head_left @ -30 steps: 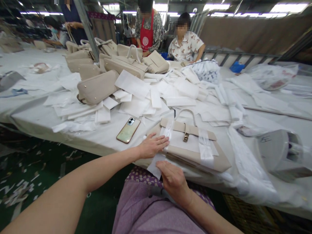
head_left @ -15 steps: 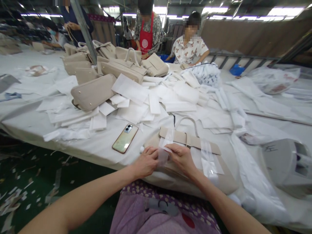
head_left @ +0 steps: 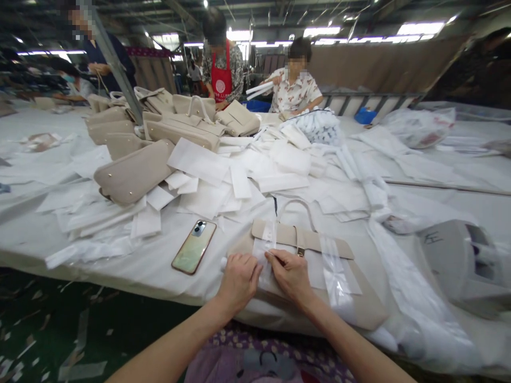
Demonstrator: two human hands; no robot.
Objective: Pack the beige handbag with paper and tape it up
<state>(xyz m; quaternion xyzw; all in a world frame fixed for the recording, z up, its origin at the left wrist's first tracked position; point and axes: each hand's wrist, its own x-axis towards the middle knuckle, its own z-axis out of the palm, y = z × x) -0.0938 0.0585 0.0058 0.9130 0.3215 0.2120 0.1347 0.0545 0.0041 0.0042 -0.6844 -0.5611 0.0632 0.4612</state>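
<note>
A beige handbag (head_left: 367,298) lies on the table in front of me, its strap handle (head_left: 297,205) pointing away. Over the bag's flap (head_left: 319,242) go two clear plastic film strips, one left of the metal clasp (head_left: 301,251) and the right film strip (head_left: 335,271) beyond it. White sheet material shows under the film. My right hand (head_left: 293,276) pinches the left film strip (head_left: 263,242) between thumb and forefinger. Close beside it, my left hand (head_left: 239,282) is closed at the same strip's lower left edge; its fingertips are partly hidden.
A phone (head_left: 194,247) lies to the left. Behind it spread white sheets (head_left: 207,197) and a heap of beige bags (head_left: 136,170). A grey tape dispenser-like machine (head_left: 455,260) stands at right. Across the table are co-workers, one in a red apron (head_left: 221,74).
My view has shifted a little. My hands have drawn closer together, low on the left film strip. A co-worker across the table now holds up white rolls or strips.
</note>
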